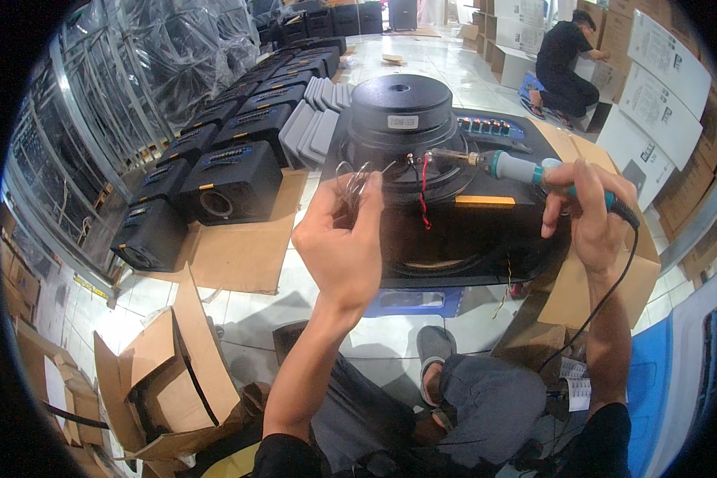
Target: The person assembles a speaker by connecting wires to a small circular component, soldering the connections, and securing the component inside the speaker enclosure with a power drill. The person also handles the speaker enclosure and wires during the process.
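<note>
Assy. workshop cum storage, audio gear. Evid.: rows of blk. speaker cabinets [255,187] on the L, some on flat cardboard [251,255]; soldering iron [510,167] in the right hand [596,203], tip nr. the wire terminals of a lg. round speaker driver [402,97]; tall metal racks [70,107] w/ clear plastic sheeting [191,48], far L; brown & white cartons [665,60] stacked along the R; open carton [161,358], lower L; white tiled flr. [378,68]; 2nd person [567,64] low down by the cartons, back R.
</note>
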The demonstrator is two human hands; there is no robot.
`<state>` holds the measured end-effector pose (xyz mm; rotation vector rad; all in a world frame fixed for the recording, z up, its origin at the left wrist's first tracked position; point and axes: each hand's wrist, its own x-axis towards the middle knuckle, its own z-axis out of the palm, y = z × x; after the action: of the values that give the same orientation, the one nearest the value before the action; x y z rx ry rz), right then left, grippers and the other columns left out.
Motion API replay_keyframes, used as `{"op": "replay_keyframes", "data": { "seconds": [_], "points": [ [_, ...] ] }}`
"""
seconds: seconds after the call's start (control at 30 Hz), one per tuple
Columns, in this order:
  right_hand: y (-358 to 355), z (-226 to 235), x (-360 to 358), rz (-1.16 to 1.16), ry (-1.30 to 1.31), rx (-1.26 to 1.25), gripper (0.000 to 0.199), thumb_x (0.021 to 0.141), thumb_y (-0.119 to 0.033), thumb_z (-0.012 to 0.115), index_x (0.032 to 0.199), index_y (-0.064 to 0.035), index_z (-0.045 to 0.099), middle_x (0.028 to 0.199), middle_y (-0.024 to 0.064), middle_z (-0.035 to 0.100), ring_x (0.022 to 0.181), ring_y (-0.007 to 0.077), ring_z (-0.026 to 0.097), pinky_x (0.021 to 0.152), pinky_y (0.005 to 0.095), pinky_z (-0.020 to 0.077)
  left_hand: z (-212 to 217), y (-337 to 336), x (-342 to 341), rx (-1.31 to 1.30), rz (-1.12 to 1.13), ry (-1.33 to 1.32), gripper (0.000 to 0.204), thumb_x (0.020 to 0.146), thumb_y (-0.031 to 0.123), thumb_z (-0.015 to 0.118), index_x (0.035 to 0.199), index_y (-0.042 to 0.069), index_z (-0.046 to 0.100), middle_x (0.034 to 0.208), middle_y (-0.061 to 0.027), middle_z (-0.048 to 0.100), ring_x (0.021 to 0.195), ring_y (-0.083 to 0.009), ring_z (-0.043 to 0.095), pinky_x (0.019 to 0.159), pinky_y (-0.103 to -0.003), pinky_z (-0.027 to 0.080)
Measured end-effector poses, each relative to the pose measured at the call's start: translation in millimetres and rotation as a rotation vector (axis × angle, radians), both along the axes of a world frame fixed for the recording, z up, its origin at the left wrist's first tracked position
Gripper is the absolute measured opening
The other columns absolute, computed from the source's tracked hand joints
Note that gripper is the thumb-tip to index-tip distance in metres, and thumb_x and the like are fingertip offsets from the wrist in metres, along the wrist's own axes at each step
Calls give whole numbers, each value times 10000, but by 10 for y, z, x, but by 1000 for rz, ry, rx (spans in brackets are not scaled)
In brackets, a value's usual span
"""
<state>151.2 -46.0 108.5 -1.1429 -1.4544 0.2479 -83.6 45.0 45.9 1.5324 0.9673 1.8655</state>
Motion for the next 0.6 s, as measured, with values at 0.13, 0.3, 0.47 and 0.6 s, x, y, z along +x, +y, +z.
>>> {"op": "replay_keyframes", "data": {
  "seconds": [0.13, 0.3, 0.47, 0.6],
  "points": [
    [-38, 41, -9, 18, -128, 16, 456, 1059, -332, 532, 950, 52, 754, 618, 96, 651, 515, 145, 621, 502, 278, 495, -40, -20, -68, -18, 20, -6, 196, 951, 133, 747, 973, -58, 713, 733, -25, 690, 660, -59, 604, 628, -226, 486],
    [-40, 70, -16, 28, -203, 37, 435, 1054, -318, 536, 954, 40, 762, 621, 88, 655, 528, 137, 631, 507, 272, 504, -66, -48, -92, -28, -6, 9, 199, 951, 138, 749, 973, -56, 713, 727, -10, 683, 645, -37, 578, 599, -214, 462],
    [-27, 81, -33, 4, -259, 87, 415, 1030, -288, 516, 844, 20, 723, 585, 87, 636, 483, 161, 636, 464, 286, 511, -64, -77, -81, -41, -19, 29, 141, 978, 107, 725, 963, -28, 687, 773, 5, 661, 691, -21, 560, 603, -181, 414],
    [-10, 104, -25, -15, -302, 100, 389, 1017, -272, 521, 819, -6, 723, 575, 70, 638, 483, 154, 644, 474, 276, 510, -59, -59, -50, -15, -34, -8, 141, 977, 102, 724, 980, -34, 689, 782, 1, 664, 702, -30, 569, 616, -186, 426]
  ]
}}
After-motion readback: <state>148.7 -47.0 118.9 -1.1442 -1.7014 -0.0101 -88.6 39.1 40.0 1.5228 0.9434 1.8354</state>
